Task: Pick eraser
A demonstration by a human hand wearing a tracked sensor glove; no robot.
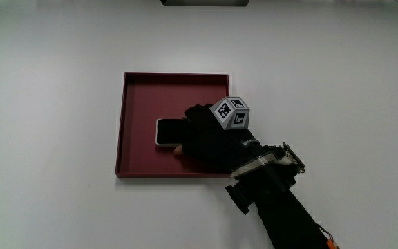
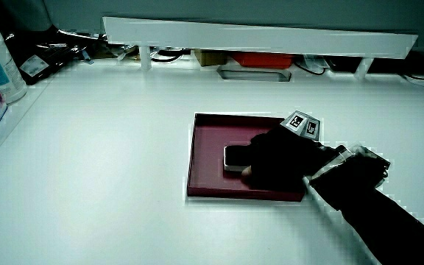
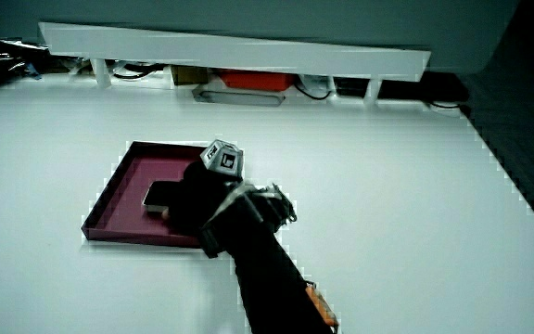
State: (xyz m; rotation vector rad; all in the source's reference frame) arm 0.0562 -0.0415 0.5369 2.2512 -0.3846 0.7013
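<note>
The hand [image 1: 209, 142] is closing, seemingly, on the eraser [image 1: 171, 131] still lying in the tray [image 1: 137, 93], not lifted yet.

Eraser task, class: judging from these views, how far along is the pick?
Done: the hand has reached into the dark red tray and lies over one end of the eraser. In hand: it is at the eraser, though whether it grips cannot be seen. Left: the lift, since in a side view the eraser lies flat on the tray floor.
</note>
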